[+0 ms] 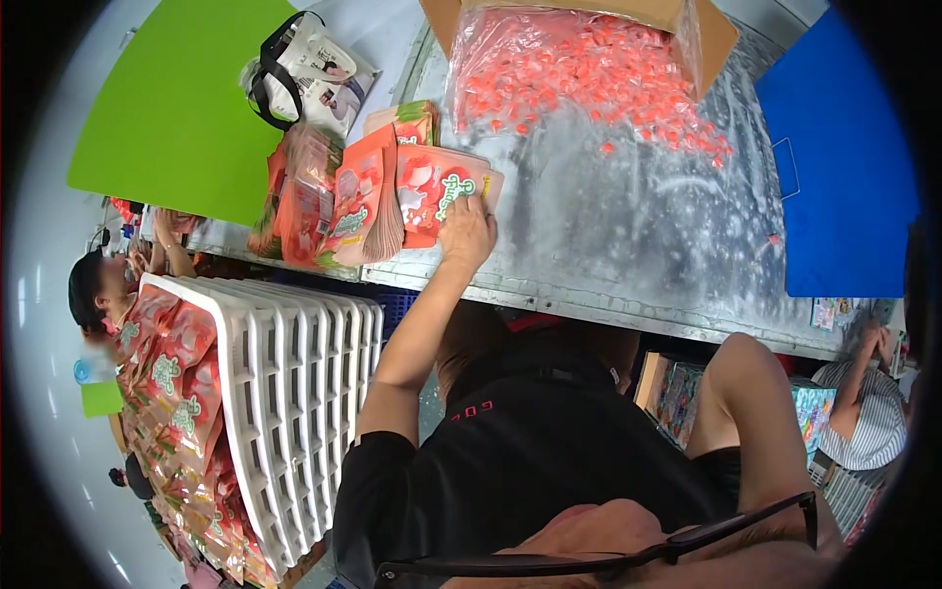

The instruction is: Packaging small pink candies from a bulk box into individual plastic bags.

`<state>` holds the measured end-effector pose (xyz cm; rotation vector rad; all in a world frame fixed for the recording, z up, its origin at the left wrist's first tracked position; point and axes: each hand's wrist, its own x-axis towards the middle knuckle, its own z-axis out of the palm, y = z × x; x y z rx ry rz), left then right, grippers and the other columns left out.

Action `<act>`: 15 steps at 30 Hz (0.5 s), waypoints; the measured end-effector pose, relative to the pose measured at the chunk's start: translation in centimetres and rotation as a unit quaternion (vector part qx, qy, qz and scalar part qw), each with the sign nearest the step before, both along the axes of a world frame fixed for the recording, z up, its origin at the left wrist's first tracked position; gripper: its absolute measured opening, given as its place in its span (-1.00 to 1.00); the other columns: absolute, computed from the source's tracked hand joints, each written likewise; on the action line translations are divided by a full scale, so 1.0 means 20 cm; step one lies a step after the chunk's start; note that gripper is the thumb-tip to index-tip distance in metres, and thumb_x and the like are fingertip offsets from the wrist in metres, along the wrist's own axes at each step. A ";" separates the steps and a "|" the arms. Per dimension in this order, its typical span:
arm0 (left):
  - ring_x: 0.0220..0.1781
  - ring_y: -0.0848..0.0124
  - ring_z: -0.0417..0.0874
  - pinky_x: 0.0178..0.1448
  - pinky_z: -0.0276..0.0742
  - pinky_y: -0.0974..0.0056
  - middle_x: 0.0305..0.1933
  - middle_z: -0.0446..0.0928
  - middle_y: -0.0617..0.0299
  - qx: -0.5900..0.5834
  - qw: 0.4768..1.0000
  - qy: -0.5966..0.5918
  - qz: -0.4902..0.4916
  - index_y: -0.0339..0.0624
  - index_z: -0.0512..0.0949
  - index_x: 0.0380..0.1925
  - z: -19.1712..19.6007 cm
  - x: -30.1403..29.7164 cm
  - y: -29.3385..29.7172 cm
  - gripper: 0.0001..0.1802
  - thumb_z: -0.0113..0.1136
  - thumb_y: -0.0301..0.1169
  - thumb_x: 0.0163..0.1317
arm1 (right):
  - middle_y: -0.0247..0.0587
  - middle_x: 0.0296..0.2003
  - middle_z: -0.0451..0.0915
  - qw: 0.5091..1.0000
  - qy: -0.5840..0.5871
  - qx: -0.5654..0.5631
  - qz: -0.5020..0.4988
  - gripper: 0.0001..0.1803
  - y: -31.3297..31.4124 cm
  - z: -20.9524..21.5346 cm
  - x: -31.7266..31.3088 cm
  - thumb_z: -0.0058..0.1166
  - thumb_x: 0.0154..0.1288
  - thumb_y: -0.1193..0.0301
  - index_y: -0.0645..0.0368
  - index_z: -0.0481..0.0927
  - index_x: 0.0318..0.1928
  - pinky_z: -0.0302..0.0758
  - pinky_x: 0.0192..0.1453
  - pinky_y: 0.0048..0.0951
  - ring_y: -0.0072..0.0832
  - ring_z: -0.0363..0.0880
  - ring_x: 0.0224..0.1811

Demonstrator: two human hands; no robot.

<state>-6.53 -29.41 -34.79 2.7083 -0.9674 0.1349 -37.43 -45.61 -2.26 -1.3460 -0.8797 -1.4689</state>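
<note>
My left hand (468, 233) rests on the top of a small stack of flat red-and-pink printed pouches (422, 182) at the table's near edge. Its fingers lie over the front of the uppermost pouch, slightly bent, and no pouch is lifted. Left of it, a thicker bundle of similar pouches (358, 201) leans in a fan, and more pouches in clear wrapping (306, 201) lie beyond that. My right arm (748, 393) is bent at the elbow beside my body, and its hand is out of sight.
Small red pieces in clear wrappers (599, 74) spill from an open cardboard box (721, 49) onto the metal table (589, 231). A white bag (319, 74) stands far left, near a green panel (167, 108). A blue panel (834, 167) borders the right. A white crate (304, 373) holds large printed bags (177, 393).
</note>
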 end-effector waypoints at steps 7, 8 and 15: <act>0.11 0.03 0.58 0.05 0.62 -0.06 -0.01 0.50 0.00 0.039 0.999 -0.028 0.016 -0.21 0.47 -0.05 -0.01 -0.03 -0.02 -0.63 0.21 -0.17 0.34 | -0.18 0.14 0.56 0.990 -0.069 0.105 -0.071 -0.57 -0.13 -0.33 0.03 0.14 0.32 -0.02 0.12 0.68 -0.26 0.48 0.11 -0.15 -0.31 0.58 -0.05; 0.11 0.04 0.58 0.05 0.62 -0.08 -0.01 0.50 0.03 0.045 0.998 -0.031 0.013 -0.19 0.47 -0.04 -0.03 -0.02 -0.02 -0.65 0.19 -0.17 0.35 | -0.19 0.14 0.55 0.989 -0.052 0.117 -0.076 -0.57 -0.13 -0.38 0.06 0.14 0.31 -0.02 0.12 0.68 -0.26 0.48 0.11 -0.15 -0.32 0.58 -0.05; -0.03 -0.05 0.66 0.00 0.61 -0.10 -0.12 0.60 -0.07 -0.054 0.998 0.028 -0.001 -0.24 0.55 -0.18 -0.08 0.10 0.03 -0.78 0.08 -0.30 0.39 | -0.06 0.00 0.61 0.896 0.404 0.149 -0.112 -0.84 -0.08 -0.86 0.48 0.12 0.47 0.41 0.21 0.70 -0.10 0.63 -0.09 -0.28 -0.28 0.67 -0.13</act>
